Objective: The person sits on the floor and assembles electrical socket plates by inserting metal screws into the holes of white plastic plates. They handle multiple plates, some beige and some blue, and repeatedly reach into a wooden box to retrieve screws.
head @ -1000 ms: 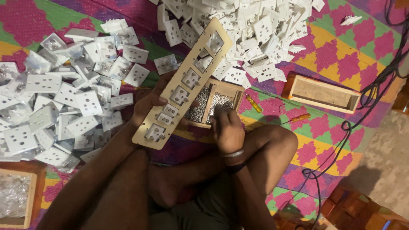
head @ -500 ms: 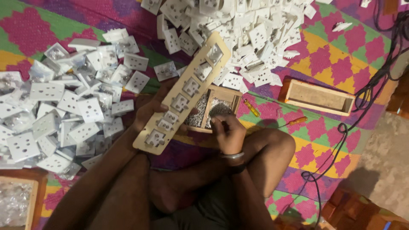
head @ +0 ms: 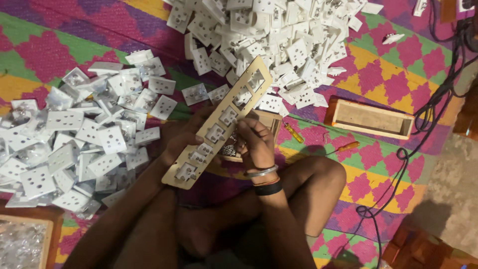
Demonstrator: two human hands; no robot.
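My left hand (head: 185, 135) grips a long beige wooden board (head: 221, 122) with a row of square cut-outs, several filled with white socket modules. The board tilts from lower left to upper right above my lap. My right hand (head: 255, 142), with bangles at the wrist, has its fingertips pinched against the board's right edge near the middle sockets; whether it holds a small part I cannot tell. Under the board lies a small open wooden box of small metal parts (head: 230, 149), mostly hidden.
White socket modules lie heaped at the left (head: 74, 134) and at the top (head: 279, 40) on a bright patterned mat. An empty wooden tray (head: 372, 118), a yellow screwdriver (head: 294, 133), an orange tool (head: 346, 146), black cables (head: 423, 129) and a box of shiny parts (head: 22, 246) surround me.
My right hand rose from the small box of metal parts to the board's edge. The board sits higher and closer in view.
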